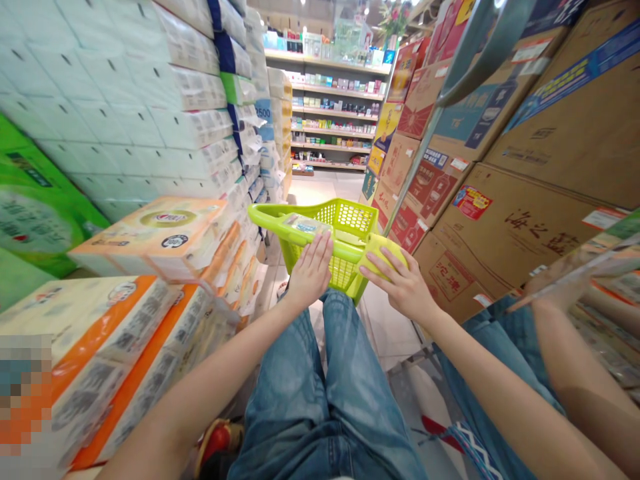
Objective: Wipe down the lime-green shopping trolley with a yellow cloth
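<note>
A lime-green plastic shopping basket (345,215) with a pierced lattice wall stands in front of my knees. My left hand (313,267) rests flat on its near rim, fingers together and stretched out, beside a clear-covered label (305,225). At the basket's right corner, my right hand (397,280) presses a yellow cloth (387,252) against the rim with spread, slightly bent fingers. The cloth is folded over the edge, and its underside is hidden. My right thumb cannot be made out clearly.
Stacked tissue packs (150,233) line the left side. Cardboard cartons (530,220) rise on the right, with a slim metal pole (417,167) before them. A reflecting panel at the lower right mirrors arms and jeans. Product shelves (335,93) stand across the aisle's far end.
</note>
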{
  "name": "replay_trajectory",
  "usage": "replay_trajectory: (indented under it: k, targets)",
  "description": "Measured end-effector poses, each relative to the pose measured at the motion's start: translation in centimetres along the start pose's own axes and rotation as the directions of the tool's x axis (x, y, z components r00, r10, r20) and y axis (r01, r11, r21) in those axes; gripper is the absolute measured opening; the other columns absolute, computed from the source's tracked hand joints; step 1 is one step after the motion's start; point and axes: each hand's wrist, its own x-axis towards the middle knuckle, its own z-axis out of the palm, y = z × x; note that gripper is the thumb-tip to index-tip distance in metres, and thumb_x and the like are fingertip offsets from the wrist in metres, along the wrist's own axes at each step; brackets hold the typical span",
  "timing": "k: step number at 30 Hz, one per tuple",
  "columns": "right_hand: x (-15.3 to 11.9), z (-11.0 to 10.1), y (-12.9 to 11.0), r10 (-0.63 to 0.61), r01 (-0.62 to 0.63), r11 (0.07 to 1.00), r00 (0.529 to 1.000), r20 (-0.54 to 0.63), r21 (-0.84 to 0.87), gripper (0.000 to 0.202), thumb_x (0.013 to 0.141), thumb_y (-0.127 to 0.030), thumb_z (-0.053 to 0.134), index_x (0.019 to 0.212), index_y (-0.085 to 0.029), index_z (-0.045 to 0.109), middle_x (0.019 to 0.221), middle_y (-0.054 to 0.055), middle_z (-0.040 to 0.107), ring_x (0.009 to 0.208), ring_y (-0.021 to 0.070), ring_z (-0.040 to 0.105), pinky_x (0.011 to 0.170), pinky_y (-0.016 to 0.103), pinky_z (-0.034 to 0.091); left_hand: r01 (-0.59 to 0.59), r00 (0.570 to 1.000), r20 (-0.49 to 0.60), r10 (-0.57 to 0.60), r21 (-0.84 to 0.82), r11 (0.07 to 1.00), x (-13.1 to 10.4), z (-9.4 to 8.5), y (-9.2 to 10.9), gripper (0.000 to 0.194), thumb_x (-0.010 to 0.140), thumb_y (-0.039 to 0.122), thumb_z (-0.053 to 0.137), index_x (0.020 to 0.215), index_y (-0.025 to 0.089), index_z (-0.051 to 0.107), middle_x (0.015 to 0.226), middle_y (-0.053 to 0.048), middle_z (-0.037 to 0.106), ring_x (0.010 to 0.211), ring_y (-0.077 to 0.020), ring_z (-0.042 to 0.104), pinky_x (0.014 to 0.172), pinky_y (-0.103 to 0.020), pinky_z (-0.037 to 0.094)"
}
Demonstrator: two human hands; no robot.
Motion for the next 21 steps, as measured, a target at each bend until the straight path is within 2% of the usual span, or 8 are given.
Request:
replay_trajectory:
  k: [4, 7, 10, 13, 17, 19, 21]
  targets:
    - [4.5, -1.6, -2.5, 0.014, -0.015, 1.000, 0.995, 0.097, 0.001, 0.064, 0.090, -0.009, 0.049, 0.147, -0.035, 0.040, 0.155, 0.000, 0.040, 0.145, 0.0252, 0.031, 0.118, 0.056, 0.016, 0.007, 1.000, -0.014, -0.007, -0.004, 1.000, -0.1, 0.2, 0.0, 0.076, 0.089, 0.015, 0.042, 0.156, 0.007, 0.006, 0.160, -0.017, 0.024, 0.151, -0.0243, 0.012, 0.122, -0.045, 0.023]
    - [6.4, -2.0, -3.5, 0.011, -0.014, 1.000, 0.993, 0.114, 0.023, 0.061, 0.091, -0.012, 0.051, 0.146, -0.036, 0.041, 0.156, -0.001, 0.039, 0.143, 0.0257, 0.034, 0.118, 0.057, 0.014, 0.018, 1.000, -0.006, -0.018, 0.011, 1.000, -0.1, 0.0, -0.1, 0.075, 0.091, 0.016, 0.040, 0.156, 0.008, 0.005, 0.161, -0.016, 0.023, 0.151, -0.0240, 0.014, 0.121, -0.044, 0.024]
    - [5.6, -1.5, -2.6, -0.023, 0.018, 0.999, 0.996, 0.090, 0.048, 0.063, 0.090, -0.010, 0.051, 0.147, -0.036, 0.040, 0.156, 0.000, 0.039, 0.144, 0.0258, 0.033, 0.118, 0.055, 0.015, -0.006, 1.000, 0.002, 0.006, 0.026, 1.000, -0.1, -0.2, -0.2, 0.075, 0.091, 0.015, 0.040, 0.156, 0.009, 0.003, 0.161, -0.015, 0.023, 0.151, -0.0237, 0.015, 0.122, -0.043, 0.024]
    - [3.2, -0.3, -0.7, -0.007, 0.009, 0.993, 1.000, -0.014, 0.121, 0.063, 0.091, -0.008, 0.046, 0.147, -0.036, 0.040, 0.153, 0.002, 0.043, 0.143, 0.0258, 0.035, 0.115, 0.054, 0.025, -0.015, 1.000, -0.001, 0.015, 0.028, 1.000, 0.0, -0.3, -0.2, 0.078, 0.089, 0.014, 0.041, 0.156, 0.009, 0.001, 0.161, -0.014, 0.024, 0.151, -0.0234, 0.014, 0.122, -0.043, 0.023]
    - [0.8, 1.9, 1.1, 0.147, -0.048, 0.923, 0.961, -0.235, 0.382, 0.060, 0.094, -0.007, 0.037, 0.146, -0.038, 0.043, 0.152, 0.003, 0.045, 0.142, 0.0253, 0.037, 0.110, 0.053, 0.037, 0.002, 1.000, -0.013, -0.002, -0.001, 1.000, 0.1, -0.1, -0.1, 0.080, 0.089, 0.013, 0.042, 0.156, 0.011, 0.000, 0.161, -0.013, 0.025, 0.151, -0.0223, 0.014, 0.123, -0.042, 0.023]
    - [0.6, 2.8, 1.3, 0.244, -0.067, 0.849, 0.929, -0.277, 0.524, 0.056, 0.095, -0.011, 0.036, 0.143, -0.037, 0.047, 0.150, 0.003, 0.047, 0.140, 0.0254, 0.040, 0.111, 0.054, 0.038, 0.009, 1.000, -0.028, -0.010, -0.016, 1.000, 0.1, 0.0, 0.1, 0.079, 0.089, 0.012, 0.042, 0.157, 0.012, 0.001, 0.161, -0.013, 0.026, 0.151, -0.0223, 0.014, 0.123, -0.043, 0.023]
    - [1.1, 3.4, 1.3, 0.356, -0.101, 0.755, 0.893, -0.276, 0.648, 0.049, 0.095, -0.016, 0.039, 0.137, -0.036, 0.054, 0.143, 0.004, 0.055, 0.134, 0.0251, 0.047, 0.111, 0.053, 0.039, 0.019, 0.999, -0.050, -0.021, -0.034, 0.999, 0.1, 0.2, 0.2, 0.079, 0.089, 0.013, 0.043, 0.157, 0.013, 0.003, 0.160, -0.013, 0.028, 0.151, -0.0228, 0.014, 0.122, -0.044, 0.023]
